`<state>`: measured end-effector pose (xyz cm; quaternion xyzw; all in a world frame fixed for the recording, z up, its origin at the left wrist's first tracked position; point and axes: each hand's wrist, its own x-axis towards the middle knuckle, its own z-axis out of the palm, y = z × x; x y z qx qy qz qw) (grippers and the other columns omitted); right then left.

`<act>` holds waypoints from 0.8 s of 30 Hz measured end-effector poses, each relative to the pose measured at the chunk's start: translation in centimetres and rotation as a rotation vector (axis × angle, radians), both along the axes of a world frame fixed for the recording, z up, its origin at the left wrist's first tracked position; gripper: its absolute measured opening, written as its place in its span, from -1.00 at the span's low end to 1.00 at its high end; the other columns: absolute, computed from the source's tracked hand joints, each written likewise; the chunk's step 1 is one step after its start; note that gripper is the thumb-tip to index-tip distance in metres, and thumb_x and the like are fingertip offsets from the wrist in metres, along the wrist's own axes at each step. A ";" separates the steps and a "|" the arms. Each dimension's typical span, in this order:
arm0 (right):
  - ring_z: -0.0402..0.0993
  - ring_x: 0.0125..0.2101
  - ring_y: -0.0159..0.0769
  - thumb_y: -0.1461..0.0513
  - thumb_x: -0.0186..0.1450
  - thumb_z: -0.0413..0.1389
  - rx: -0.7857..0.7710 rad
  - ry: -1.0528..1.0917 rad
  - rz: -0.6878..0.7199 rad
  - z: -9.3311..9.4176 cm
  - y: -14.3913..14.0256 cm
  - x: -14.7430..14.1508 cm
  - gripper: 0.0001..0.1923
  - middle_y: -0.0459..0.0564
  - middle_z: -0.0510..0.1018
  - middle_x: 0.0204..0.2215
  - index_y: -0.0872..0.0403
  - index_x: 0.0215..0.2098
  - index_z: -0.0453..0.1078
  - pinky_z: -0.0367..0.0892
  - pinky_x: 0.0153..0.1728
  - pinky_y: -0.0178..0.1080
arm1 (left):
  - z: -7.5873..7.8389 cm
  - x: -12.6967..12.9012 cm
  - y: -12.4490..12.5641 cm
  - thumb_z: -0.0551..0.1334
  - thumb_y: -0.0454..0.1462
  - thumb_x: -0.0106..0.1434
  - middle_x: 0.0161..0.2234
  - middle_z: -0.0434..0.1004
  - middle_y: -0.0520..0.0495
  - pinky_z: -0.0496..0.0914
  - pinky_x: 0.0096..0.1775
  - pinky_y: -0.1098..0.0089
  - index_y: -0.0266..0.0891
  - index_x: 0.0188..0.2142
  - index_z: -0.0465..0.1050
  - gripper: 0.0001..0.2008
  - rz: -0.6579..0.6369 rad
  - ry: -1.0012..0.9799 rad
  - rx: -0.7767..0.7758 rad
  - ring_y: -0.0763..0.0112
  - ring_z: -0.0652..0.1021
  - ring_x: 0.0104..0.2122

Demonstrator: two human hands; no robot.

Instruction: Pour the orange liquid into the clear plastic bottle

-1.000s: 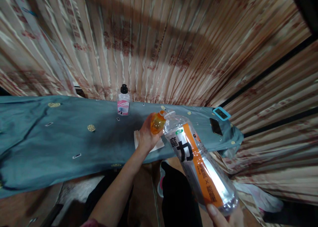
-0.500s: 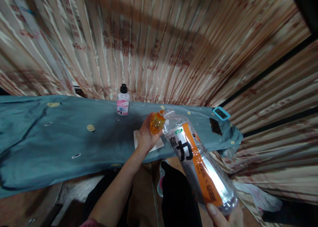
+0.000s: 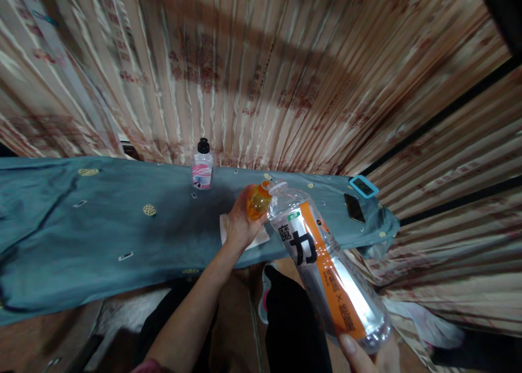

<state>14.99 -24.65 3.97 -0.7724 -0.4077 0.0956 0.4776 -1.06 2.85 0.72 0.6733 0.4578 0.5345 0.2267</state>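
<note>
My left hand [image 3: 241, 223] is wrapped round a small orange see-through bottle [image 3: 258, 201], held over the cloth-covered surface. My right hand [image 3: 362, 356] grips the base of a large clear plastic drink bottle [image 3: 322, 264] with a silver and orange label; only its thumb and part of the fingers show. The drink bottle is tilted, its uncapped mouth [image 3: 278, 187] close by the top of the orange bottle. Whether the two rims touch, I cannot tell. Below my left hand lies a white tissue [image 3: 255, 241].
On the teal cloth [image 3: 101, 226] stands a clear bottle [image 3: 203, 166] with a black cap and pink label. A black phone [image 3: 354, 207] and a blue-framed digital timer [image 3: 363, 186] lie at the right. A pleated curtain [image 3: 244, 79] hangs behind.
</note>
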 end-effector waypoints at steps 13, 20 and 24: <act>0.58 0.01 0.23 -0.17 0.30 0.23 0.046 -0.064 0.022 1.4 0.4 -0.8 -0.28 0.23 0.60 -0.01 0.00 0.30 0.37 0.43 0.05 0.11 | -0.2 0.0 0.1 0.50 -0.23 0.13 0.16 0.64 -0.19 0.60 0.14 0.11 -0.12 0.30 0.30 -0.23 -0.017 -0.009 -0.015 0.03 0.69 0.09; 0.54 0.05 0.37 -0.19 0.20 0.31 0.037 0.016 -0.017 0.9 0.1 -1.0 -0.19 0.27 0.61 0.00 0.01 0.29 0.38 0.37 0.10 0.25 | -0.1 0.0 0.0 0.50 -0.26 0.11 0.15 0.65 -0.20 0.61 0.13 0.12 -0.15 0.27 0.31 -0.24 -0.005 -0.002 0.000 0.02 0.69 0.10; 0.56 0.02 0.34 -0.20 0.17 0.31 0.046 0.057 -0.010 0.6 0.2 -1.0 -0.22 0.24 0.61 0.00 -0.05 0.25 0.40 0.38 0.04 0.21 | 0.0 0.0 0.1 0.50 -0.25 0.12 0.12 0.67 -0.19 0.62 0.12 0.10 -0.13 0.27 0.32 -0.25 -0.003 -0.002 -0.003 0.00 0.71 0.07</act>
